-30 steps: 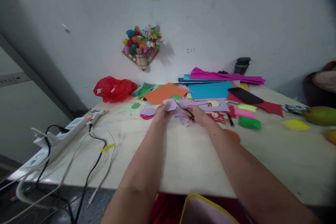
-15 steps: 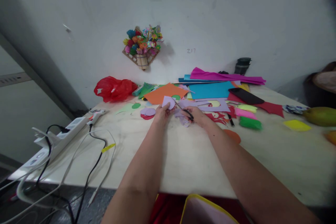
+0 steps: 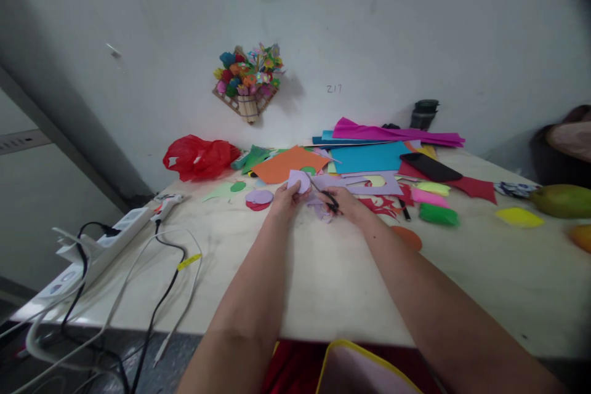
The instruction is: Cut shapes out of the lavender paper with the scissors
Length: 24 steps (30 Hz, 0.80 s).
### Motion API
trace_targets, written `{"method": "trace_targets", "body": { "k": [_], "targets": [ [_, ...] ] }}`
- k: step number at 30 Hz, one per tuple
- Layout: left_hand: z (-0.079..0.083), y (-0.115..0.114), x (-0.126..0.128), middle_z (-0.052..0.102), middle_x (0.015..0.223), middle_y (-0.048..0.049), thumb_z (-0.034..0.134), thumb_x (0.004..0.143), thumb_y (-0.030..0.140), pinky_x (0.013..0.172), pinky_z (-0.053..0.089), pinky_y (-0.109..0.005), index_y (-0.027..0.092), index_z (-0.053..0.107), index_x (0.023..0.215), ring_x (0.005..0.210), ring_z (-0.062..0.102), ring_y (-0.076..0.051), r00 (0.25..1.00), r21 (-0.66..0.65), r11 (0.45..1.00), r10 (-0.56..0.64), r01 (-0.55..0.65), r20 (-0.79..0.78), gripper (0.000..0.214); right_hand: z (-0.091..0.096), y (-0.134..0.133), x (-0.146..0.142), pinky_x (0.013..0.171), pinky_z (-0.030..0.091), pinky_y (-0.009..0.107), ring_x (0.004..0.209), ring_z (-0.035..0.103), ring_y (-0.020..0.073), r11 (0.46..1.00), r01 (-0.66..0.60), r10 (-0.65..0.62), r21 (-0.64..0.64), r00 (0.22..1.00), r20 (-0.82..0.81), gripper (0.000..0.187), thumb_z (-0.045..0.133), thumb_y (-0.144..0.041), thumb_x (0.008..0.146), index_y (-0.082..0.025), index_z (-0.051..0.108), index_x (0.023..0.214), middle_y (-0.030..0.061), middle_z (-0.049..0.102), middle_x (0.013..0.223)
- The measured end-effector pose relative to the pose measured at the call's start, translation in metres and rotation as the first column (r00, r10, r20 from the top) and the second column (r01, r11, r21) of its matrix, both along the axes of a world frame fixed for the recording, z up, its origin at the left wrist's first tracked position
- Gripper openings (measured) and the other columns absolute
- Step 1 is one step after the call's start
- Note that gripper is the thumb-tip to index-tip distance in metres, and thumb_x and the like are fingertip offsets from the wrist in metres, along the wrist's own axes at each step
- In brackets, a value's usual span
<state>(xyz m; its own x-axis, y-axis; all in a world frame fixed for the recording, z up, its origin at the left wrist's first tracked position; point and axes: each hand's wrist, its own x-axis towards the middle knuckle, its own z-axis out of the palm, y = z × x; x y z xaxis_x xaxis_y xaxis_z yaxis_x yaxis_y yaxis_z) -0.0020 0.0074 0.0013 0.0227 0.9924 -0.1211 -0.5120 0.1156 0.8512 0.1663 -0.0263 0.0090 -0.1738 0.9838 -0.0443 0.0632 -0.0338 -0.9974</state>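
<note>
My left hand [image 3: 287, 198] pinches a small piece of lilac paper [image 3: 300, 180] above the table. In my right hand [image 3: 342, 202] are scissors with black handles [image 3: 330, 199]; their blades reach left to the edge of that paper. I cannot make out how far the blades are apart. Lilac scraps [image 3: 322, 212] lie under the scissors. Left of my left hand, lilac circles [image 3: 259, 197] rest on a red piece. A lilac sheet with cut-out openings [image 3: 392, 184] lies just beyond my right hand.
Orange [image 3: 286, 165] and blue sheets [image 3: 367, 159] lie behind my hands. A black phone [image 3: 430, 167] sits on red paper at right, near small coloured packets [image 3: 438, 214]. A red plastic bag [image 3: 201, 157], a power strip [image 3: 108, 246] and cables occupy the left side.
The lilac paper in my left hand has turned slightly, and the right hand with the scissors has shifted very little. The whole view has moved a touch.
</note>
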Motion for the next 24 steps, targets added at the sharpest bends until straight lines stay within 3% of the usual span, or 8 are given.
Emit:
{"method": "trace_targets", "body": {
  "k": [6, 13, 24],
  "targets": [
    [-0.0004, 0.0001, -0.0001, 0.078, 0.085, -0.0147, 0.067, 0.089, 0.006, 0.057, 0.062, -0.022, 0.004, 0.068, 0.107, 0.066, 0.076, -0.019, 0.999, 0.007, 1.000, -0.030, 0.030, 0.017, 0.018, -0.0043, 0.0037, 0.0012, 0.031, 0.024, 0.017, 0.032, 0.045, 0.0071, 1.000, -0.007, 0.006, 0.027, 0.999, 0.044, 0.026, 0.074, -0.030, 0.082, -0.018, 0.056, 0.067, -0.0030, 0.057, 0.045],
    [-0.0009, -0.0002, -0.0006, 0.079, 0.089, -0.0156, 0.074, 0.085, 0.009, 0.059, 0.063, -0.024, 0.006, 0.068, 0.116, 0.072, 0.078, -0.023, 1.000, -0.005, 1.000, -0.018, 0.018, 0.014, 0.031, -0.0001, 0.0003, -0.0010, 0.031, 0.026, 0.019, 0.032, 0.043, 0.0076, 1.000, 0.007, -0.007, 0.014, 1.000, -0.016, 0.026, 0.074, -0.032, 0.076, -0.019, 0.055, 0.065, -0.0041, 0.053, 0.042],
    [-0.0011, 0.0001, -0.0006, 0.078, 0.087, -0.0154, 0.073, 0.085, 0.010, 0.063, 0.064, -0.027, 0.006, 0.068, 0.114, 0.072, 0.078, -0.023, 1.000, -0.009, 1.000, 0.001, -0.001, 0.024, 0.030, -0.0030, 0.0027, -0.0014, 0.034, 0.028, 0.020, 0.034, 0.040, 0.0078, 1.000, 0.018, -0.017, 0.016, 0.999, -0.038, 0.023, 0.075, -0.030, 0.072, -0.019, 0.056, 0.064, -0.0044, 0.051, 0.042]
  ]
}}
